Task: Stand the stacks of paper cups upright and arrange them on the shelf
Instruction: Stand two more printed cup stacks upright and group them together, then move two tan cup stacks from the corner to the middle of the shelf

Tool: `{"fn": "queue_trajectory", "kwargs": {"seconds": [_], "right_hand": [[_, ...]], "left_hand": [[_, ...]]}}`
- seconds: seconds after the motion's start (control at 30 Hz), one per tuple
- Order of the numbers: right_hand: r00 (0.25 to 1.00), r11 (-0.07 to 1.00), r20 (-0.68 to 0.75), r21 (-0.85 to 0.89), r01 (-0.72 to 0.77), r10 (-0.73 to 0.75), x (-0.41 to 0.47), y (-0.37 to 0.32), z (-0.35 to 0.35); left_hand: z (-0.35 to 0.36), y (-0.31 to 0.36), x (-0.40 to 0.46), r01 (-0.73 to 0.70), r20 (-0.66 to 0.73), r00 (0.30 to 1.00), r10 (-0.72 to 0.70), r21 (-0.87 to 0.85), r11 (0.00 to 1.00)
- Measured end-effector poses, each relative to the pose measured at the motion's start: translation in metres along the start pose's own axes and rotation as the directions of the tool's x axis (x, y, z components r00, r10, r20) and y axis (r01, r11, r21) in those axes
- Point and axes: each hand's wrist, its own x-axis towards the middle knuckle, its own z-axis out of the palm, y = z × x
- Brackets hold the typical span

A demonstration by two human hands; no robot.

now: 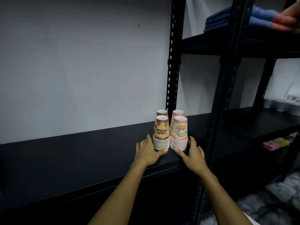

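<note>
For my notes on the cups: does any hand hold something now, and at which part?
Nothing is held. The left hand touches the brown stack at its base; the right hand touches the pink stack likewise, fingers straight.

Four stacks of nested paper cups stand rim-down on the black metal shelf [81, 159], grouped two by two. The front brown-and-tan printed stack [161, 133] stands upright, just beyond the left hand's [148, 152] thumb. The front pink-and-yellow cartoon-printed stack [179, 134] stands touching beside it, just left of the right hand's [192, 154] fingers. A second brown stack [162, 113] and a second pink stack [178, 113] stand directly behind these, farther from both hands.
</note>
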Motion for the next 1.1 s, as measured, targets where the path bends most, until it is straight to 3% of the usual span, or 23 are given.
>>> {"fn": "queue_trajectory", "kwargs": {"seconds": [0.07,0.23,0.4,0.53,0.63,0.77,0.83,0.93,1.1], "right_hand": [[0.999,0.999,-0.022,0.001,-0.049,0.049,-0.007,0.003,-0.001],[0.994,0.984,-0.106,-0.178,0.013,-0.032,-0.04,0.009,0.013],[0.991,0.942,-0.118,-0.335,0.022,-0.066,-0.066,-0.002,0.021],[0.977,0.918,-0.126,-0.38,0.111,-0.17,-0.084,-0.016,0.034],[0.944,0.888,-0.101,-0.382,0.256,-0.315,-0.093,-0.032,0.051],[0.908,0.854,0.036,-0.327,0.406,-0.418,-0.098,-0.068,0.074],[0.877,0.819,0.179,-0.312,0.481,-0.446,-0.101,-0.094,0.085],[0.801,0.781,0.383,-0.255,0.57,-0.46,-0.102,-0.131,0.102],[0.708,0.757,0.574,-0.217,0.617,-0.412,-0.084,-0.173,0.125]], "left_hand": [[0.002,0.0,-0.015,0.028,-0.002,1.0,-0.027,0.099,0.995],[0.009,0.002,-0.064,0.07,-0.061,0.997,-0.053,0.314,0.947],[0.025,-0.014,-0.11,0.024,-0.187,0.98,0.072,0.465,0.885],[0.024,-0.043,-0.142,-0.043,-0.251,0.949,0.191,0.496,0.867],[0.006,-0.059,-0.162,-0.042,-0.227,0.959,0.169,0.474,0.879],[-0.036,-0.083,-0.17,0.141,-0.275,0.961,-0.032,0.386,0.912],[-0.062,-0.107,-0.173,0.253,-0.308,0.941,-0.14,0.366,0.895],[-0.095,-0.136,-0.174,0.355,-0.252,0.927,-0.277,0.354,0.865],[-0.135,-0.159,-0.16,0.439,-0.139,0.898,-0.417,0.35,0.828]]}}
